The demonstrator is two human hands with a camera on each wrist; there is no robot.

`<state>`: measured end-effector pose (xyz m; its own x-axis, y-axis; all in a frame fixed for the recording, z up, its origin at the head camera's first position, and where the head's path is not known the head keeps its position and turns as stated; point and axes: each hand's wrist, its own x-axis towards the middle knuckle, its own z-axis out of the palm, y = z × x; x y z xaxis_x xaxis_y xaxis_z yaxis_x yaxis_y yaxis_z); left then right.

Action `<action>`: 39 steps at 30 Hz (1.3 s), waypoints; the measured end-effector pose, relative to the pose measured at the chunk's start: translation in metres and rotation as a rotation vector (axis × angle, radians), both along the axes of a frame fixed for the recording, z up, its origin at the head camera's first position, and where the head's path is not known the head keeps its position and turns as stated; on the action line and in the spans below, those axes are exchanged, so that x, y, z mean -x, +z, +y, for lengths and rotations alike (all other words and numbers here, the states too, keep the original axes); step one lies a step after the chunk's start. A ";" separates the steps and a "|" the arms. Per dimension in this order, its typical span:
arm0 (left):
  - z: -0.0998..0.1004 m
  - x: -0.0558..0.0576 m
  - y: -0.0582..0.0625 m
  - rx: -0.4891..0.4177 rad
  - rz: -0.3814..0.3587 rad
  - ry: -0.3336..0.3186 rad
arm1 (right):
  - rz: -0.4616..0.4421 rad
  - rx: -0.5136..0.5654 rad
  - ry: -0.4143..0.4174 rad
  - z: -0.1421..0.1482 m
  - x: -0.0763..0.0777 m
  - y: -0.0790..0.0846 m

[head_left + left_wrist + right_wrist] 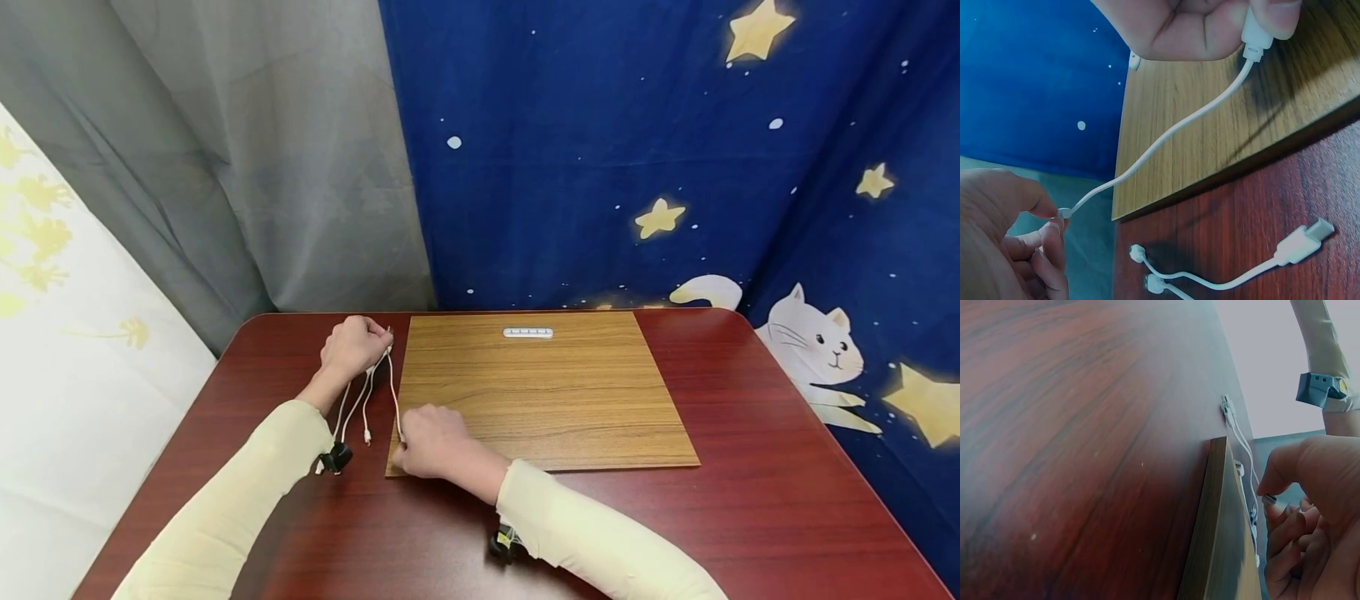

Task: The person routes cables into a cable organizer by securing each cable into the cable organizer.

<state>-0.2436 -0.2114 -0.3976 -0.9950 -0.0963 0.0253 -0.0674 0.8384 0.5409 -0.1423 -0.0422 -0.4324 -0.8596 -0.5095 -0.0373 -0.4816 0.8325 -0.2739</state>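
My left hand point(356, 346) is at the table's back left, beside the board's far corner. Its thumb and finger pinch the small end of a short white charging cable point(1172, 130). The other end's white plug point(1256, 32) is between the thumb and fingers of my right hand point(431, 442), over the board's near left corner. Between the hands the cable spans with a slight curve. More white cables point(366, 408) lie on the table by my left wrist; one ends in a white plug with a metal tip point(1300, 242).
A wood-grain board point(547, 408) lies on the dark red table point(757, 483). Near the board's back edge sits a small white strip with blue marks point(528, 332). Grey and blue star-printed curtains point(570, 167) hang behind the table.
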 end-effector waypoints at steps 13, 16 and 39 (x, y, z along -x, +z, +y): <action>0.013 0.005 0.004 -0.024 -0.018 0.003 | 0.012 0.037 -0.008 0.021 0.002 0.000; 0.016 0.007 0.004 -0.040 -0.015 0.002 | 0.017 0.048 -0.007 0.025 0.002 0.000; 0.030 0.004 0.000 -0.143 -0.022 0.024 | 0.075 0.165 0.029 0.048 -0.001 -0.010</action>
<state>-0.2476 -0.1815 -0.3979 -0.9926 -0.1208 -0.0118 -0.0992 0.7511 0.6527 -0.1415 0.0062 -0.4426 -0.8418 -0.5279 0.1128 -0.5289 0.7648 -0.3680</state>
